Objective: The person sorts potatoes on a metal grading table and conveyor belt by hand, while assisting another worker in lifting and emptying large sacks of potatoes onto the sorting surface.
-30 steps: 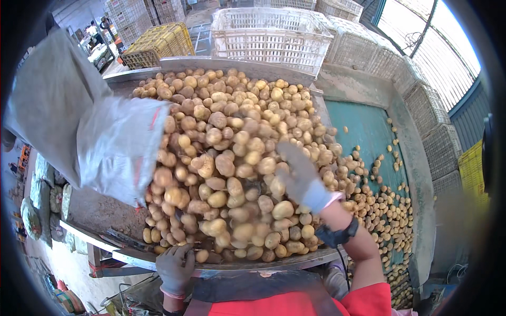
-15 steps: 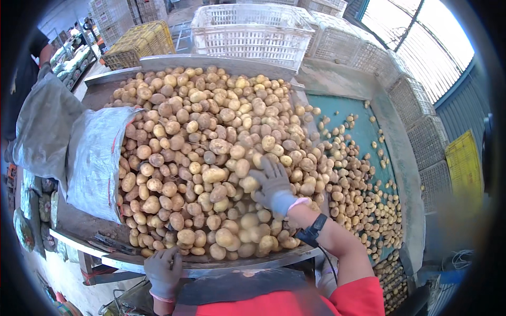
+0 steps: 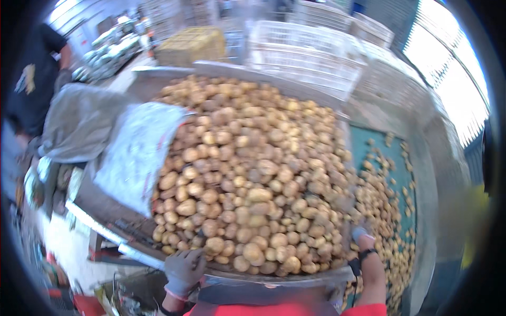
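Shifting from mid-heap, my right hand (image 3: 360, 231) now sits where potatoes (image 3: 259, 195) on the counter (image 3: 316, 278) spill onto the green surface (image 3: 379, 139), grip unclear; my left hand (image 3: 184, 270) curls narrowly at the near edge.

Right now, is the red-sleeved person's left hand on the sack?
No, the left hand is at the table's near edge, off the sack.

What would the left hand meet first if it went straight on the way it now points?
Probably the potatoes just beyond the left hand, though its curled fingers leave the exact line and depth unclear.
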Tool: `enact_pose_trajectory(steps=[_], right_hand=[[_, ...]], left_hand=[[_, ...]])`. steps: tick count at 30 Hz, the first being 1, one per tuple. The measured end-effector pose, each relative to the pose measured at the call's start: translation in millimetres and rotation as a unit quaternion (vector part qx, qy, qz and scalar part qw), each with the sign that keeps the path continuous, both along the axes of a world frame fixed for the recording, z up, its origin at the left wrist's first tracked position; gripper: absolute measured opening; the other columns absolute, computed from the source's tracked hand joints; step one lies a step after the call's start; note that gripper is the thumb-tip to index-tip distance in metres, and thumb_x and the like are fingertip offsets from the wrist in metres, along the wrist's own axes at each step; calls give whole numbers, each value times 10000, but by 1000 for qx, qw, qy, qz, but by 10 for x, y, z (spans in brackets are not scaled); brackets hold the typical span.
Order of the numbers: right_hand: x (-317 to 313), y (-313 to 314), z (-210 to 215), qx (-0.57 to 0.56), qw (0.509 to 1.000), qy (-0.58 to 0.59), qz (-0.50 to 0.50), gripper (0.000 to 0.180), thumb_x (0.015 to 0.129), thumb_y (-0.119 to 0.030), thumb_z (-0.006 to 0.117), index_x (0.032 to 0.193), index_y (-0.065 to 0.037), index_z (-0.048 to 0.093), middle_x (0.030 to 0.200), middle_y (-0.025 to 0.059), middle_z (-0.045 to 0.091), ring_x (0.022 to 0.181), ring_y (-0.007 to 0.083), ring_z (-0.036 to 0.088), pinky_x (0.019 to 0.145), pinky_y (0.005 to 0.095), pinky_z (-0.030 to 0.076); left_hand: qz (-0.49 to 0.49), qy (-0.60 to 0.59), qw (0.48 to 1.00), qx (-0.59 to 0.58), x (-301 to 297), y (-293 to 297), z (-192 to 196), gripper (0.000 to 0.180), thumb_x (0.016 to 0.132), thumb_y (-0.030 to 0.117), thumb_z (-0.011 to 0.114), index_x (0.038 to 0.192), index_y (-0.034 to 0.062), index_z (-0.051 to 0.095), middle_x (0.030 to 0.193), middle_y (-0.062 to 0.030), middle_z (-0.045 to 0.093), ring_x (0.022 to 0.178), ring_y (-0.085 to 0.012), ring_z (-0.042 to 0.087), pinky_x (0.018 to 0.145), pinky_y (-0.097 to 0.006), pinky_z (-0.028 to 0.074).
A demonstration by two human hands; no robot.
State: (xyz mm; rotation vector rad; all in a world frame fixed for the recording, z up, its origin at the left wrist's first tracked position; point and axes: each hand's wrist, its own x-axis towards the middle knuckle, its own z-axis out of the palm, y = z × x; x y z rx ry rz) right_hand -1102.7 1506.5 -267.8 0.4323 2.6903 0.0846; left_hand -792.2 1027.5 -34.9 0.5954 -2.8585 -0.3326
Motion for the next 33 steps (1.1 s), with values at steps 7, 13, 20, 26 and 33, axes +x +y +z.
enact_pose_trajectory(steps=[7,13,20,26,33], right_hand=[[-793,-1827,1205,-163,884,309,310,694,807,-175,608,1442,-174,328,1509,219,193,1369,391,245,1102,462,231],[-205,-3753,1718,-302,682,193,638,597,798,-229,621,1365,-166,447,1439,213,338,1327,388,309,1110,454,226],[-750,-3334,1102,-213,758,226,573,445,832,-174,569,1275,-205,531,1370,161,447,1281,408,353,1097,469,268],[-1034,-2698,1340,-284,855,147,408,481,900,-203,512,1362,-96,430,1402,219,396,1334,369,319,1078,441,289],[-1028,-991,285,-131,911,232,315,545,892,-205,545,1396,-79,380,1446,205,310,1331,386,307,1092,442,278]], left_hand=[[4,29,1000,-1,40,-55,-58,131,753,211,680,872,156,668,685,-17,623,604,-221,619,522,-350,475],[-8,15,1000,17,160,-48,15,125,780,211,663,887,148,668,737,-10,651,644,-212,633,559,-328,495],[-13,25,998,56,35,-28,108,169,771,187,668,925,118,673,774,-32,656,681,-229,627,587,-344,492],[-12,-11,999,31,57,-69,40,190,767,178,664,951,133,673,750,-27,651,674,-219,629,569,-339,483],[30,52,998,-5,178,-45,-87,168,809,241,637,962,181,670,767,11,650,660,-195,626,550,-333,477]])
